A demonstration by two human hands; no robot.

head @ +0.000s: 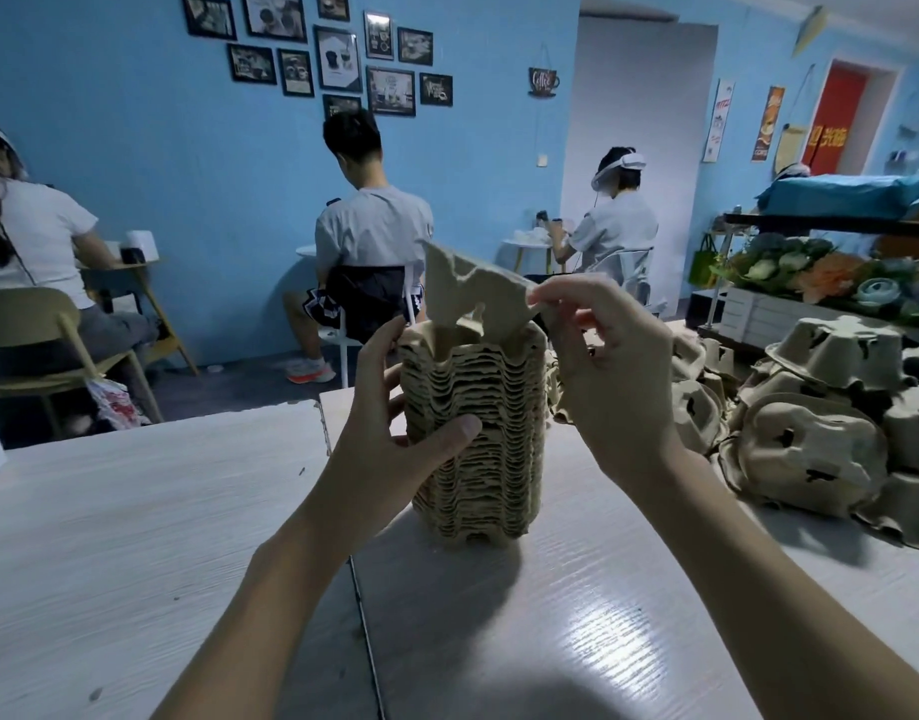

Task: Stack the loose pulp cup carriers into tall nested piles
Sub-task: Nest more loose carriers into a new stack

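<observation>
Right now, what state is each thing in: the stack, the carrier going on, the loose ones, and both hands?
stack: upright on the table, tall, nested.
carrier: tilted, lower edge at the stack's top, not yet seated.
left hand: grips the stack's side.
right hand: pinches the carrier's edge.
heap: loose carriers, unstacked, on the table to the right.
</observation>
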